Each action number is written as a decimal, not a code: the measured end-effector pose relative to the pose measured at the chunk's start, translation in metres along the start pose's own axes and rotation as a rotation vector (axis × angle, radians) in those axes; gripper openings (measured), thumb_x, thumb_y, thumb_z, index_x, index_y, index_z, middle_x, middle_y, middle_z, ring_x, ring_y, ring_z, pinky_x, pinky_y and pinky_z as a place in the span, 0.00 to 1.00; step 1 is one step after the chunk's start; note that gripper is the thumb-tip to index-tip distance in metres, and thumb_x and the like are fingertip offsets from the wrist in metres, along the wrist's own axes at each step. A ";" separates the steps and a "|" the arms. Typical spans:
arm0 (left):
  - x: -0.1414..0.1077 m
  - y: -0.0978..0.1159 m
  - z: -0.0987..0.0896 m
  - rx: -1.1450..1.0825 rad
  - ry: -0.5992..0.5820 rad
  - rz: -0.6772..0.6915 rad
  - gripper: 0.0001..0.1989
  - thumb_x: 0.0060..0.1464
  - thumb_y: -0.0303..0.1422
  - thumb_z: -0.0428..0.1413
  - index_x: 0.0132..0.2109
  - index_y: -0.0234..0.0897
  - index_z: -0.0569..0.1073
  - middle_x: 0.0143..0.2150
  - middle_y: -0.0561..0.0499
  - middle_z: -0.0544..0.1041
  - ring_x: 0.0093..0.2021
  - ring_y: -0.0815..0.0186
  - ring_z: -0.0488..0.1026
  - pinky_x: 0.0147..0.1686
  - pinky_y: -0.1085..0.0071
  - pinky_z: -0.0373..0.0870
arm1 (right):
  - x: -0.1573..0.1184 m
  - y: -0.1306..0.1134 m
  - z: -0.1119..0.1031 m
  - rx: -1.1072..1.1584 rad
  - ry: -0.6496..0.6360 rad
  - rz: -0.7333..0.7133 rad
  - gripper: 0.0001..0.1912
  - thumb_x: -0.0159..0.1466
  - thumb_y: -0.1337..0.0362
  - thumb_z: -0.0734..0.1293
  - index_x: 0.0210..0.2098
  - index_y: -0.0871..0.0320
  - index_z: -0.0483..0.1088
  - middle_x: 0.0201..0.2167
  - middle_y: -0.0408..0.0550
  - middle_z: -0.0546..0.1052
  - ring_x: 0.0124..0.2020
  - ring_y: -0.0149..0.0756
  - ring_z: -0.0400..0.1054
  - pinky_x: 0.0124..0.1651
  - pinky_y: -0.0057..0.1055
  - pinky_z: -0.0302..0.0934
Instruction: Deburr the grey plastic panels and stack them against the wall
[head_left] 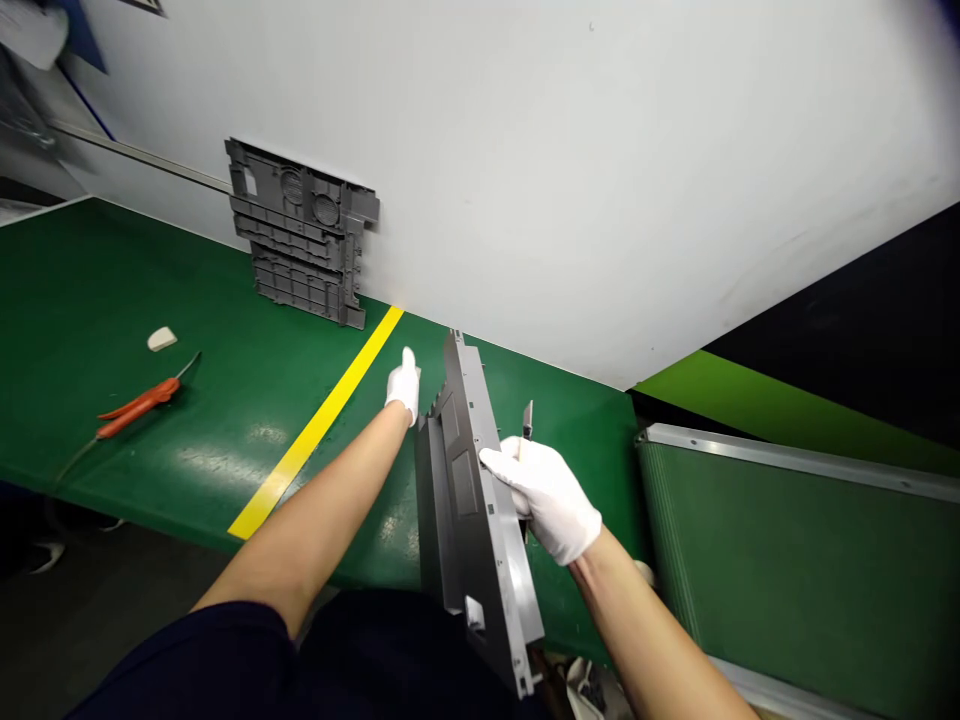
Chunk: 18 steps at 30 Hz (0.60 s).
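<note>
In the head view a long grey plastic panel stands on edge, tilted, over the front of the green bench. My right hand, in a white glove, grips its right side with the thumb on the panel's narrow edge; the other fingers are partly hidden behind it. A thin grey piece sticks up just beyond that hand. My left hand, also gloved, is just left of the panel's far part with the thumb stretched up. Its other fingers are mostly hidden, and I see nothing held in it.
Another grey ribbed panel leans on the white wall. On the green bench are a yellow tape strip, an orange-handled air gun and a small off-white piece. A green conveyor belt with metal rails is at right.
</note>
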<state>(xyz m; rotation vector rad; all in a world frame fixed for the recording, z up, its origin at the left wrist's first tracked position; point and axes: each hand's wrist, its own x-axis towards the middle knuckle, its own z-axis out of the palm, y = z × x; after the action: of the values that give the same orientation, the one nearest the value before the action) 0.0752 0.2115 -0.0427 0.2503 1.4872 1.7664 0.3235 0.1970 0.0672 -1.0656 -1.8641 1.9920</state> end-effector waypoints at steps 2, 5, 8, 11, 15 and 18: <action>0.013 0.020 0.017 -0.038 0.014 0.033 0.28 0.54 0.62 0.58 0.30 0.40 0.70 0.30 0.48 0.77 0.43 0.58 0.75 0.47 0.63 0.67 | 0.009 0.005 0.004 -0.001 -0.020 -0.003 0.28 0.61 0.48 0.75 0.21 0.53 0.56 0.13 0.31 0.57 0.19 0.27 0.46 0.26 0.29 0.44; 0.017 0.044 0.040 -0.114 -0.142 0.047 0.30 0.50 0.63 0.60 0.26 0.38 0.73 0.29 0.45 0.77 0.35 0.59 0.76 0.40 0.63 0.71 | 0.013 0.004 0.005 -0.025 -0.016 0.000 0.27 0.61 0.47 0.75 0.22 0.53 0.58 0.13 0.32 0.60 0.19 0.28 0.50 0.27 0.29 0.48; 0.013 0.053 0.054 -0.077 -0.188 0.059 0.28 0.48 0.58 0.65 0.22 0.39 0.68 0.22 0.50 0.71 0.25 0.64 0.71 0.29 0.66 0.69 | 0.014 0.001 0.003 -0.044 0.044 0.004 0.26 0.62 0.46 0.74 0.23 0.53 0.60 0.14 0.33 0.63 0.19 0.29 0.54 0.27 0.29 0.51; 0.016 0.055 0.063 -0.055 -0.232 0.041 0.22 0.44 0.42 0.70 0.22 0.39 0.65 0.19 0.57 0.64 0.19 0.71 0.62 0.23 0.68 0.64 | 0.021 -0.005 0.002 -0.049 0.019 0.001 0.25 0.62 0.45 0.74 0.23 0.53 0.61 0.14 0.34 0.65 0.19 0.29 0.55 0.27 0.29 0.51; 0.029 0.058 0.074 -0.074 -0.354 -0.004 0.14 0.43 0.29 0.64 0.22 0.38 0.65 0.19 0.58 0.61 0.18 0.73 0.56 0.21 0.69 0.62 | 0.025 -0.010 -0.004 -0.059 0.006 0.024 0.28 0.63 0.43 0.73 0.23 0.53 0.59 0.13 0.34 0.64 0.18 0.29 0.54 0.25 0.29 0.51; 0.030 0.055 0.079 -0.077 -0.370 -0.018 0.13 0.44 0.28 0.61 0.21 0.38 0.63 0.18 0.58 0.60 0.18 0.72 0.56 0.22 0.68 0.62 | 0.009 -0.004 -0.020 -0.164 0.031 0.023 0.26 0.68 0.39 0.66 0.28 0.54 0.66 0.19 0.39 0.71 0.21 0.31 0.59 0.28 0.30 0.55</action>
<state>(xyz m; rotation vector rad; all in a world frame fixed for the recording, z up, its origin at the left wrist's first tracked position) 0.0793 0.2903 0.0199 0.4935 1.1509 1.6529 0.3279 0.2188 0.0691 -1.1586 -2.0364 1.8500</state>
